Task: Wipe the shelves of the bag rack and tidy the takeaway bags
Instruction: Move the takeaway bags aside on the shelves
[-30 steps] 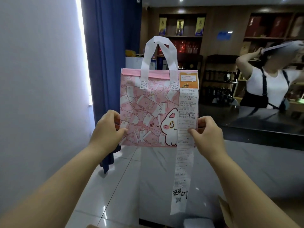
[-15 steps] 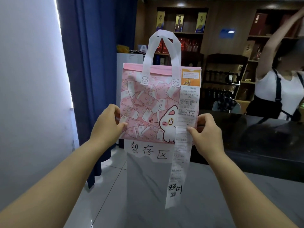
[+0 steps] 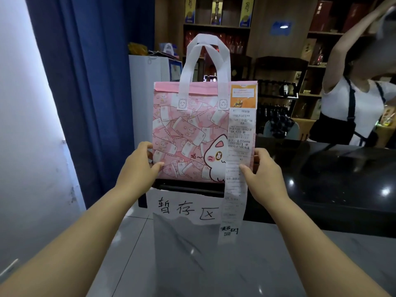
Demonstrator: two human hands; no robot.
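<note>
A pink takeaway bag (image 3: 188, 136), printed with banknotes and a white cartoon cat, is held upright in front of the camera, above the near edge of a glossy black tabletop (image 3: 332, 179); whether its base touches that edge cannot be told. The bag's lower left edge is pinched by the left grip (image 3: 139, 166), thumb on the front and fingers behind. Its lower right edge is pinched by the right grip (image 3: 263, 174), and the thumb is pressed onto a long white receipt (image 3: 237, 168). The receipt is fixed under an orange sticker (image 3: 243, 96) at the bag's top right corner and hangs well past the bag's base. Two white handles (image 3: 205, 61) stand up from the bag's top. Below the bag, a torn paper sign (image 3: 186, 209) with three handwritten characters is hung from the black edge, over a grey marbled surface (image 3: 214, 264) that fills the foreground. Ceiling lights are reflected as bright spots in the black tabletop. A white wall (image 3: 25, 125) is seen at the left, with a dark blue curtain (image 3: 96, 82) beside it and a white cabinet (image 3: 147, 82) behind the bag. The back of the room is lined with wooden shelves (image 3: 216, 26) that carry boxes and bottles. Behind the tabletop at the right, another person (image 3: 353, 103) in a white top with dark straps is seen with one arm raised.
</note>
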